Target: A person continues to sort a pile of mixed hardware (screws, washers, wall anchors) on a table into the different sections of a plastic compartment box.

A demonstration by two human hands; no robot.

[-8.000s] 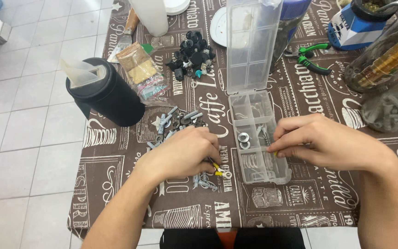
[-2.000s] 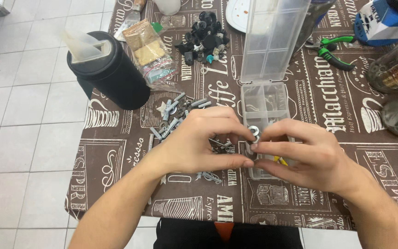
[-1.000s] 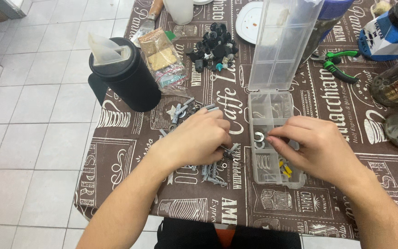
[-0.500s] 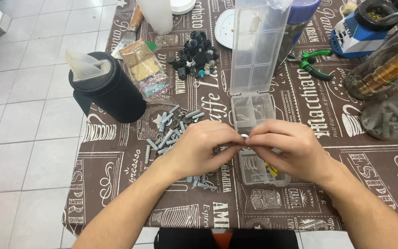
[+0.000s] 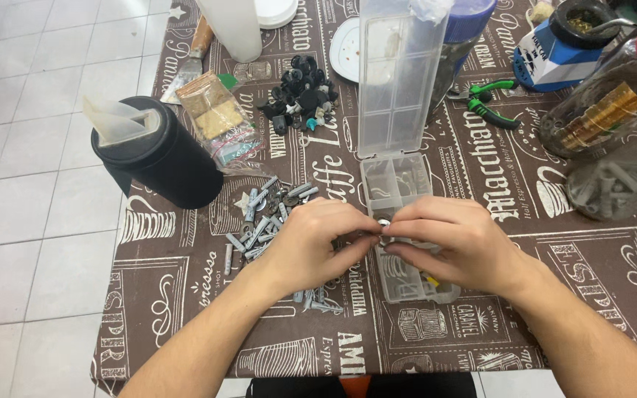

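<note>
My left hand [image 5: 311, 247] and my right hand [image 5: 455, 239] meet fingertip to fingertip over a clear plastic compartment box [image 5: 394, 184]. Between the fingertips sits a small metal washer or nut [image 5: 383, 222], pinched by both hands. The box's lid [image 5: 396, 74] stands open, tilted upright behind it. Small hardware lies in the box's compartments, partly hidden by my right hand. A heap of grey wall plugs and screws [image 5: 259, 221] lies on the brown printed tablecloth [image 5: 186, 295] just left of my left hand.
A black cylindrical container [image 5: 160, 158] stands at the left. A clear bag of parts [image 5: 219, 121], a pile of black plastic pieces [image 5: 300, 92], green-handled pliers [image 5: 492, 103], a blue-and-white tin [image 5: 558, 51] and glass jars [image 5: 606, 118] lie behind. The table's left edge drops to tiled floor.
Both hands stay joined over the box, holding the small metal piece. The view has shifted slightly; the hands sit a little further right over the box.
</note>
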